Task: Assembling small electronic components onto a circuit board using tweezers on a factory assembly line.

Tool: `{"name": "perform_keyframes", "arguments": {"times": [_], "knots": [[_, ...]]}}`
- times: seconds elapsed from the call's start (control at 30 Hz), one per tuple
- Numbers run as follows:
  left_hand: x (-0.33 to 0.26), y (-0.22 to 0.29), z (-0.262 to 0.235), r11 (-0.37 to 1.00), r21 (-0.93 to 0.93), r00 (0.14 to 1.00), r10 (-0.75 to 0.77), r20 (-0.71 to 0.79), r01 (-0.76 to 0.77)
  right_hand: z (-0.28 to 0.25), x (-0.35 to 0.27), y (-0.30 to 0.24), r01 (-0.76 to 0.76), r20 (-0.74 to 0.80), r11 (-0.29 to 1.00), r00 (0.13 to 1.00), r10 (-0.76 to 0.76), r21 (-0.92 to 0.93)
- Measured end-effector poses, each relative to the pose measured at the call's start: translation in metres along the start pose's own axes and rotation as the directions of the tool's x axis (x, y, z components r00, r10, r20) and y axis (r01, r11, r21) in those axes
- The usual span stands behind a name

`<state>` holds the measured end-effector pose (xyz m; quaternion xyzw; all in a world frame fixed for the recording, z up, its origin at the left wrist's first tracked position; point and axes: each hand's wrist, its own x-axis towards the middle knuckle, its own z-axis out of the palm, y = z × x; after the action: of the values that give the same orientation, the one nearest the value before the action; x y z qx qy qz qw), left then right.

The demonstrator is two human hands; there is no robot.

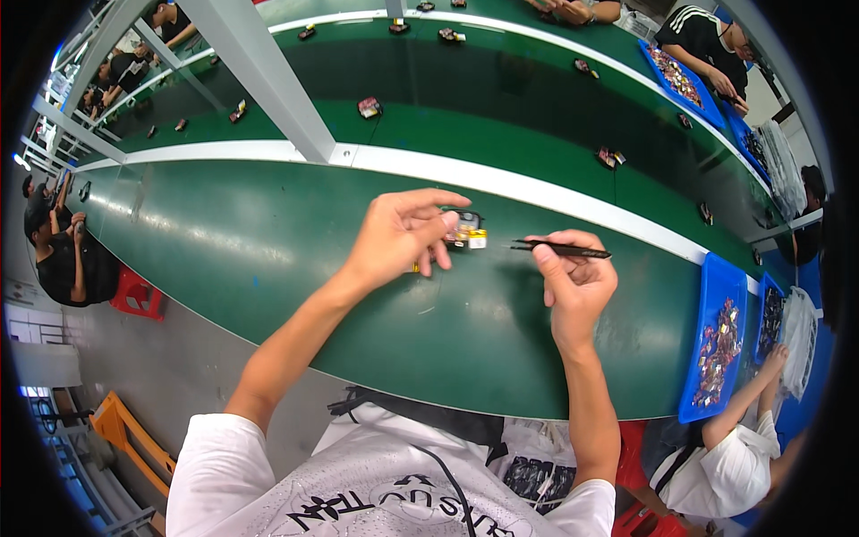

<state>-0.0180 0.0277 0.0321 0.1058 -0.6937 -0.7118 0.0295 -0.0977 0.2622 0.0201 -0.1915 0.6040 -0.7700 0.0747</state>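
Observation:
My left hand (404, 234) hovers over the green workbench with its fingers spread. Beside its thumb lies a small black electronic unit (466, 231) with a yellow-and-white part at one end, partly covered by the fingers. A bit of something yellow (415, 267) peeks out below the same hand; the rest of it is hidden. Black tweezers (591, 252) are pinched between the thumb and fingers of my right hand (580, 282). Their tips point left toward the unit, a short gap away from it.
A blue tray (713, 349) of small reddish parts stands at the bench's right end, near a co-worker in a white shirt (725, 456). Beyond a white rail (501, 183), small units (369, 107) sit spaced along a green belt. A grey post (259, 76) rises at the rail.

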Motion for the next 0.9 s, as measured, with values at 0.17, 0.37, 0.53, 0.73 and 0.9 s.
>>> {"name": "perform_keyframes", "arguments": {"times": [0.17,0.37,0.53,0.73,0.9], "knots": [[0.0,-0.023,0.02,0.994,-0.111,1.0,0.023,0.0,-0.023,0.001,-0.001,0.006,0.003,0.035,0.999,0.999,-0.002,-0.041],[-0.005,-0.03,0.026,0.991,-0.119,0.998,0.061,-0.029,-0.064,0.005,-0.007,0.02,0.022,0.075,0.989,0.997,-0.011,-0.147],[-0.008,-0.031,0.029,0.987,-0.06,0.985,0.147,-0.089,-0.152,0.009,-0.01,0.023,0.072,0.064,0.97,0.996,-0.058,-0.231],[-0.008,-0.032,0.03,0.989,-0.065,0.987,0.126,-0.098,-0.133,0.012,-0.01,0.024,0.104,0.068,0.954,0.994,-0.088,-0.281],[-0.01,-0.031,0.031,0.984,-0.051,0.982,0.164,-0.094,-0.17,0.013,-0.01,0.018,-0.06,0.024,0.973,0.997,0.067,-0.223]]}}
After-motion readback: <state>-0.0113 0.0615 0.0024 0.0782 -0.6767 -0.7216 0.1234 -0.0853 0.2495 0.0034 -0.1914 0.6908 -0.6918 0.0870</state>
